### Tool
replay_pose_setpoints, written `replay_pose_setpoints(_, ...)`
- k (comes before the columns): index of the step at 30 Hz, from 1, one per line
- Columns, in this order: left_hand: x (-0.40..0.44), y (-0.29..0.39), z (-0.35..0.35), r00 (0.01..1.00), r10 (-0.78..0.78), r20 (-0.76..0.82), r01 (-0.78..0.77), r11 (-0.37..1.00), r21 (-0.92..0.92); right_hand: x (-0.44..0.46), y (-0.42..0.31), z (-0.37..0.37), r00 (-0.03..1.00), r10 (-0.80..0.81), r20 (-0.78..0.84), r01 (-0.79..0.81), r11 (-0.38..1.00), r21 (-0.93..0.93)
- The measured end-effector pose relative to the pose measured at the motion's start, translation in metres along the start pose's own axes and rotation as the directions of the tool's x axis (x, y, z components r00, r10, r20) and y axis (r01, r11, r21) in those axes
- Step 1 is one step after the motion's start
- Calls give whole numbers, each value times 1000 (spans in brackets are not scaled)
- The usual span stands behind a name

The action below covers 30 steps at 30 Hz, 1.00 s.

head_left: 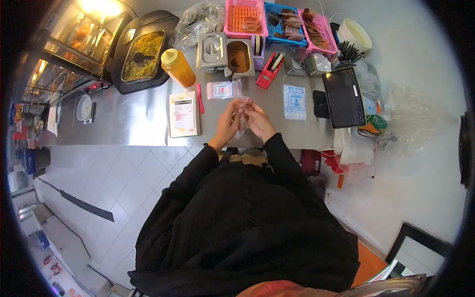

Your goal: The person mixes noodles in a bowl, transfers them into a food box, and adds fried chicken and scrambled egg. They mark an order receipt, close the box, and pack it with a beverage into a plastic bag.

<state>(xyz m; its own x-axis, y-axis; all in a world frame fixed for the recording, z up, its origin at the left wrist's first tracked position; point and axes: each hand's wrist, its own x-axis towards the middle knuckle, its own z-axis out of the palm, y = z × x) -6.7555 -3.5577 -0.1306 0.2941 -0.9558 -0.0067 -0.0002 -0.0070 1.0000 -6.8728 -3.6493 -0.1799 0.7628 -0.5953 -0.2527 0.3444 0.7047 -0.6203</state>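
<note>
My left hand (228, 122) and my right hand (258, 122) meet near the front edge of the steel counter. Both are closed, with the fingertips together on a small clear plastic bag (241, 129) that hangs down between them. What is inside the bag, if anything, I cannot make out. Just beyond my fingers lies a stack of clear plastic bags with a printed label (222, 89). A pink marker (200, 98) and a printed paper on a notebook (183, 115) lie to the left of my hands. To the right is a blue-and-white printed packet (295, 102).
Behind are a yellow squeeze bottle (179, 69), a steel container with brown sauce (239, 57), a red tape dispenser (269, 71) and a pink basket (245, 20). A dark tablet (344, 97) stands at right. At left are a food tray (143, 55) and a lit display case (81, 42).
</note>
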Motion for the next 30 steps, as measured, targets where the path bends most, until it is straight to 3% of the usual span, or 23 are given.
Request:
replay_pose_setpoints(3, 4, 6, 0, 999, 22, -29, -18, 991, 133, -14, -18, 27, 999, 32, 9, -33, 999, 11)
replay_pose_setpoints(6, 9, 10, -1, 983, 184, 31, -186, 974, 130, -18, -9, 33, 998, 12, -68, -28, 974, -224)
replay_pose_setpoints(9, 5, 11, -2, 999, -52, -11, 50, 990, -133, -18, -12, 19, 996, 21, -90, -24, 999, -35)
replay_pose_setpoints(10, 6, 6, -10, 988, -155, 16, 152, 940, -306, -19, -12, 13, 996, -92, -9, 85, 949, -304)
replay_pose_setpoints(12, 10, -15, -31, 936, -330, 118, 331, 721, -609, -20, -10, 1, 948, -229, 223, 318, 614, -722)
replay_pose_setpoints(13, 9, -20, -35, 933, -338, 127, 342, 715, -610, -25, -12, 7, 837, -371, 402, 509, 261, -820)
replay_pose_setpoints(16, 7, -29, -32, 938, -297, 182, 348, 785, -513, -39, -10, 32, 921, -313, 233, 245, -3, -970)
replay_pose_setpoints(19, 7, -24, -33, 939, -232, 253, 325, 840, -435, -32, 5, 29, 910, -364, 196, 174, -93, -980)
replay_pose_setpoints(23, 9, -10, -44, 871, -311, 380, 419, 875, -243, -34, 2, 32, 798, -422, 429, 379, -201, -903)
replay_pose_setpoints(25, 11, -11, -50, 905, -225, 360, 299, 940, -165, -36, -6, 33, 728, -450, 517, 436, -279, -856)
replay_pose_setpoints(28, 16, -19, -58, 954, -104, 281, 120, 992, -39, -44, -14, 41, 751, -443, 491, 425, -245, -871)
replay_pose_setpoints(30, 24, -34, -75, 982, -2, 191, -22, 992, 121, -55, -19, 25, 767, -411, 492, 373, -338, -864)
